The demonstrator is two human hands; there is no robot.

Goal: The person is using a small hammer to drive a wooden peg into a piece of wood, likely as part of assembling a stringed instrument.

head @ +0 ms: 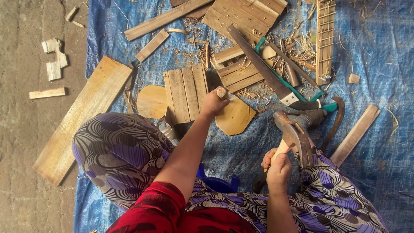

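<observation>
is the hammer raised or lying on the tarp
Raised: the right hand grips the hammer by its wooden handle, head up above the blue tarp.

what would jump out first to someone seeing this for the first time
The right hand grips a claw hammer by its wooden handle, raised at lower centre-right. The left hand closes on a small wooden piece above an octagonal wooden board. Behind them a hand saw lies diagonally among slats and shavings on a blue tarp.
</observation>
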